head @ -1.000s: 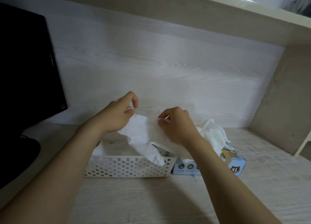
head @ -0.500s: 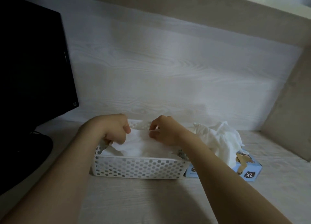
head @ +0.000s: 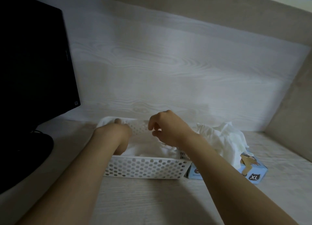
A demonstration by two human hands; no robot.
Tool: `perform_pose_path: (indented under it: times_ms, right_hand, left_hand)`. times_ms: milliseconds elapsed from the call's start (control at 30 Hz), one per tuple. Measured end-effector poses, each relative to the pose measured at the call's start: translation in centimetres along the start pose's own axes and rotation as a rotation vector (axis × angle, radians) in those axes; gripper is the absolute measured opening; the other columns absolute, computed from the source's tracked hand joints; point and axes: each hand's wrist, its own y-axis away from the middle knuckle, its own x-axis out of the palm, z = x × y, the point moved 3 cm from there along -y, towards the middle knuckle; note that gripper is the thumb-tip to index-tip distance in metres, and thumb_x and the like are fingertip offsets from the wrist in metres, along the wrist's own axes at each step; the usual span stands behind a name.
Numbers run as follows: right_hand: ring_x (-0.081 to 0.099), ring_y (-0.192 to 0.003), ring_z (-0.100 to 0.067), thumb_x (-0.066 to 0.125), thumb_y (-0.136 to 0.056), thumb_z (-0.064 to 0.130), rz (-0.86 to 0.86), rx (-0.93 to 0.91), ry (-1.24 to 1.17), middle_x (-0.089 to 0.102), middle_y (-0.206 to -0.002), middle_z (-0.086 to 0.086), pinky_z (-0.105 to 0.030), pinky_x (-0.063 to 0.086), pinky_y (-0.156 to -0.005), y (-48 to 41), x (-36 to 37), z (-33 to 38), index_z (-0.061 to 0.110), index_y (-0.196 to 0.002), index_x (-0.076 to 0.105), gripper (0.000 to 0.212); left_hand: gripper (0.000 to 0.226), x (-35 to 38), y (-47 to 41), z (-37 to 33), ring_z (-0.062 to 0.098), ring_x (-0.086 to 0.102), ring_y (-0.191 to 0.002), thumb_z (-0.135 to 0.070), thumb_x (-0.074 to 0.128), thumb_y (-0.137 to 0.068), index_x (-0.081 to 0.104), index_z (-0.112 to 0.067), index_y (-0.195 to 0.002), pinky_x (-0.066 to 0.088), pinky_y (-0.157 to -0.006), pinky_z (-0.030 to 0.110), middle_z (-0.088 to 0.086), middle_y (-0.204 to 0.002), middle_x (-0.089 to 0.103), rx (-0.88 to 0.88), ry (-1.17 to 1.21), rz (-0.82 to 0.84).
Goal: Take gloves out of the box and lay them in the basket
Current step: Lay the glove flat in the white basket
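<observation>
A white perforated basket (head: 145, 170) stands on the desk with white gloves (head: 148, 150) lying flat inside it. My left hand (head: 114, 137) reaches down into the basket's left end and rests on a glove; its fingers are mostly hidden behind the hand. My right hand (head: 168, 130) hovers just above the basket's right half, fingers loosely curled and holding nothing. To the right of the basket, touching it, sits the light blue glove box (head: 249, 170) marked XL. A bunch of white gloves (head: 224, 140) spills out of its top.
A black monitor (head: 33, 64) on a dark round base (head: 25, 157) stands at the left. A pale wood-grain back wall (head: 168, 72) rises behind the basket, a beige side panel (head: 290, 106) closes off the right, and a shelf (head: 185, 2) hangs overhead.
Both hands brought the glove down from above the basket and laid it inside. My right hand has let go and lifted slightly. The view shifted to the left.
</observation>
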Motion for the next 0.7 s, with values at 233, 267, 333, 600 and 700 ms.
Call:
perform_pose_path:
  times_ms: [233, 267, 333, 600, 700]
  right_hand:
    - [0.057, -0.102, -0.017, 0.078, -0.092, 0.034, 0.414, 0.103, 0.067, 0.062, -0.111, 0.006, -0.042, 0.048, -0.102, 1.6, 1.7, 0.1, 0.037, -0.134, 0.062, 0.045]
    - [0.055, -0.103, -0.017, 0.076, -0.093, 0.032, 0.451, 0.113, 0.056, 0.063, -0.121, 0.002, -0.04, 0.049, -0.101, 1.8, 2.1, 0.0, 0.036, -0.139, 0.059, 0.049]
    - [0.051, -0.106, -0.017, 0.073, -0.097, 0.029, 0.511, 0.127, -0.001, 0.059, -0.137, -0.002, -0.038, 0.051, -0.1, 2.1, 2.2, 0.0, 0.032, -0.148, 0.052, 0.055]
    - [0.055, -0.129, -0.026, 0.073, -0.097, 0.029, 0.516, 0.092, -0.003, 0.056, -0.143, -0.003, -0.034, 0.045, -0.096, 2.3, 1.7, 0.4, 0.028, -0.153, 0.05, 0.06]
    - [0.057, -0.11, -0.02, 0.079, -0.092, 0.033, 0.399, 0.093, -0.006, 0.062, -0.12, 0.003, -0.037, 0.05, -0.098, 2.5, 0.8, 0.3, 0.032, -0.141, 0.061, 0.052]
  left_hand:
    - [0.047, 0.0, -0.5, -1.3, 0.03, 0.035, -0.141, -0.012, 0.056, -0.098, 0.055, -0.026, -0.143, 0.042, -0.114, 0.047, 0.006, -0.153, 0.031, 0.131, -0.01, -0.039]
    - [0.044, 0.1, -0.4, -1.3, 0.029, 0.041, -0.138, -0.019, 0.058, -0.1, 0.056, -0.025, -0.144, 0.044, -0.113, 0.044, 0.006, -0.154, 0.035, 0.127, -0.007, -0.006]
    - [0.045, 0.2, 0.1, -1.3, 0.025, 0.054, -0.129, -0.032, 0.06, -0.103, 0.055, -0.021, -0.146, 0.049, -0.104, 0.035, 0.005, -0.152, 0.048, 0.113, 0.018, 0.069]
    - [0.027, -0.1, -0.1, -1.4, 0.022, 0.061, -0.109, -0.024, 0.069, -0.097, 0.065, -0.018, -0.124, 0.055, -0.097, 0.035, 0.005, -0.139, 0.057, 0.113, -0.017, 0.06]
    - [0.04, -1.0, -0.1, -1.8, 0.024, 0.063, -0.112, -0.015, 0.074, -0.092, 0.066, -0.018, -0.131, 0.057, -0.094, 0.035, 0.006, -0.14, 0.05, 0.142, 0.009, -0.034]
